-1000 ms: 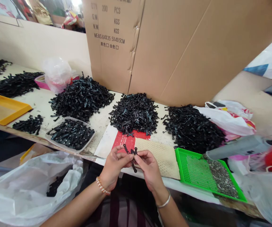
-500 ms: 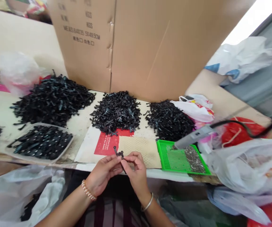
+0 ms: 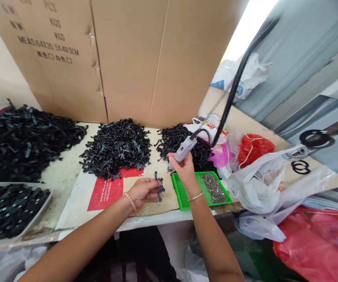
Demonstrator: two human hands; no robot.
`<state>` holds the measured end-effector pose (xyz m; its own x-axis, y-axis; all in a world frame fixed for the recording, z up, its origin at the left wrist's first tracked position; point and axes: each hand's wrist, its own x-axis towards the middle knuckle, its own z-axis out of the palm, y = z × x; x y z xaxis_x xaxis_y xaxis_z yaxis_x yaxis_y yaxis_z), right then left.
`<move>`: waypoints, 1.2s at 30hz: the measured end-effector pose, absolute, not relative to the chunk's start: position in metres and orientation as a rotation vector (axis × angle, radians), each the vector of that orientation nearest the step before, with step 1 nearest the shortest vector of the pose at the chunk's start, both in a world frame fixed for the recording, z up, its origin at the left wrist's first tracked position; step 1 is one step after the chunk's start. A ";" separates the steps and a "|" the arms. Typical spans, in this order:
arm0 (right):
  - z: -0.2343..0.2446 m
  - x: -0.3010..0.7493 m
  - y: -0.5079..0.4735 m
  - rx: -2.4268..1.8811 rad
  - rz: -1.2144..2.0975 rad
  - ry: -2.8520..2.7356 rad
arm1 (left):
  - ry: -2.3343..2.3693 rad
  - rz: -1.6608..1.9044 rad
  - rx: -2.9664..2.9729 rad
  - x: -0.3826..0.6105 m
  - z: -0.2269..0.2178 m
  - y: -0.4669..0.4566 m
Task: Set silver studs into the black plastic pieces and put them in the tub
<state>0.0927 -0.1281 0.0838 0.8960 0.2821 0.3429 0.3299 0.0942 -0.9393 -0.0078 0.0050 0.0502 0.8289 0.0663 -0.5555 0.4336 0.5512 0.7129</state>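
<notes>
My left hand point(image 3: 142, 191) pinches a small stack of black plastic strips point(image 3: 159, 185) and holds it over a perforated beige mat point(image 3: 154, 203) on the table. My right hand point(image 3: 183, 170) is wrapped round a grey handheld power tool point(image 3: 185, 148) with a thick black cable point(image 3: 233, 86) rising from it. The tool points down and left, just above the left edge of a green tray point(image 3: 186, 192) and to the right of the strips. Small metal bits lie in the tray's right half.
Heaps of black strips point(image 3: 117, 147) lie along the back of the table against a big cardboard box point(image 3: 128, 58). A clear tray of strips point(image 3: 7, 207) sits at the left. A red and white sheet point(image 3: 104, 194) lies under the mat. Plastic bags point(image 3: 263, 176) crowd the right side.
My right hand let go of the strips and took up the grey tool that lay by the green tray. My left hand kept the strips and moved onto the mat. The view swung right.
</notes>
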 end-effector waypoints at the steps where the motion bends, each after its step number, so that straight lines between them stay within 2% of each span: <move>1: 0.086 0.096 -0.125 -1.505 -0.020 -0.537 | 0.567 -0.255 0.996 -0.002 0.048 0.000; 6: 0.088 0.097 -0.141 -1.475 -0.102 -0.495 | 0.569 -0.278 1.081 0.008 0.032 -0.012; 12: 0.052 0.102 -0.175 -1.358 -0.231 -0.212 | 0.589 -0.306 1.141 0.007 0.028 -0.012; 18: 0.030 0.101 -0.185 -1.293 -0.216 -0.235 | 0.598 -0.317 1.173 0.008 0.030 -0.013; 36: 0.023 0.105 -0.187 -1.315 -0.200 -0.275 | 0.594 -0.333 1.181 0.008 0.027 -0.012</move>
<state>0.1052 -0.1871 0.0227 0.9506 0.0112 0.3103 0.2984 0.2430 -0.9230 0.0084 -0.0115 0.0268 0.8020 0.0606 -0.5943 0.5386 0.3567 0.7633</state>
